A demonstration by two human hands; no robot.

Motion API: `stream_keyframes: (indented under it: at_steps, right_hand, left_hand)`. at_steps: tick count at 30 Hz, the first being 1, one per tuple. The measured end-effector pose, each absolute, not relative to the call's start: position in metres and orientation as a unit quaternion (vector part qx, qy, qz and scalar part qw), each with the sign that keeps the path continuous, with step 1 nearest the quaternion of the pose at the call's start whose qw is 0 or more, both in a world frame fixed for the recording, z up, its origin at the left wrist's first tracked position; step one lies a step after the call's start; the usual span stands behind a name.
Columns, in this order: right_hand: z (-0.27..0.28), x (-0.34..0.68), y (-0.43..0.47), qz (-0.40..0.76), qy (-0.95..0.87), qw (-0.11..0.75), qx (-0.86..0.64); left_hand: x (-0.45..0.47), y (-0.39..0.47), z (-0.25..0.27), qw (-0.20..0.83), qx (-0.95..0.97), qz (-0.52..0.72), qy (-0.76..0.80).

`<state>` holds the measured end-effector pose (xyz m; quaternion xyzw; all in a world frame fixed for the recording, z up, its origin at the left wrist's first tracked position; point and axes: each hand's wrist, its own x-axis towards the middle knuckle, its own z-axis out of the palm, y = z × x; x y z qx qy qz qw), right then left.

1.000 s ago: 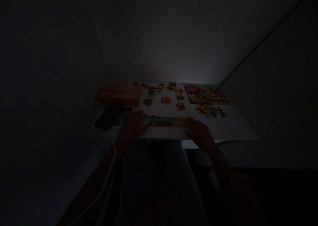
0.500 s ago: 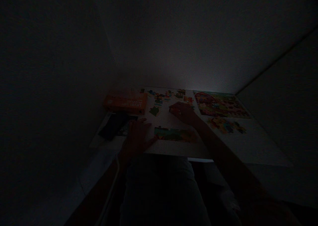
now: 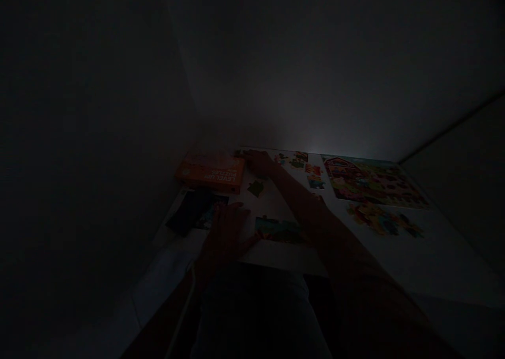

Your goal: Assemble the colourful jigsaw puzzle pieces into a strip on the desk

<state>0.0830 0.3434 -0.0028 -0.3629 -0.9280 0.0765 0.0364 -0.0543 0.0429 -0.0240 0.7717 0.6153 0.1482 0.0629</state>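
Two hands out, dim light. Left hand (image 3: 229, 233) flat, fingers spread, touching joined puzzle strip (image 3: 281, 229) on surface (image 3: 394, 254). Right hand (image 3: 258, 162) beside orange box (image 3: 211, 174); grip too dark to tell.

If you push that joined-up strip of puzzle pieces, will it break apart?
Probably at the joints: the joined strip is several flat pieces locked in a row. It lies flat on the white table, so it should slide, not roll. The left hand resting at its end may steady it.
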Motion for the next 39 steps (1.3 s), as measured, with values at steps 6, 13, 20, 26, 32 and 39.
stream_keyframes:
  at_steps: [6, 13, 20, 26, 32, 39]
  right_hand:
    - [-0.001, 0.083, 0.352, 0.079, -0.931, 0.018, -0.357]
    - [-0.004, 0.082, 0.348, 0.082, -0.932, 0.018, -0.353]
    - [-0.001, 0.118, 0.321, 0.103, -0.931, 0.005, -0.35]
    - [0.005, 0.173, 0.272, 0.102, -0.93, 0.047, -0.349]
    - [-0.016, 0.223, 0.219, 0.091, -0.918, 0.071, -0.378]
    - [-0.017, 0.253, 0.168, 0.104, -0.923, 0.076, -0.361]
  left_hand:
    - [-0.051, 0.044, -0.022, 0.059, 0.77, 0.15, 0.617]
    - [-0.054, 0.045, -0.027, 0.056, 0.776, 0.155, 0.609]
    - [-0.051, 0.044, -0.02, 0.05, 0.772, 0.166, 0.611]
    - [-0.048, 0.043, -0.017, 0.013, 0.787, 0.175, 0.592]
    - [-0.048, 0.045, -0.019, 0.025, 0.786, 0.187, 0.589]
    - [-0.046, 0.045, -0.014, 0.015, 0.784, 0.18, 0.593]
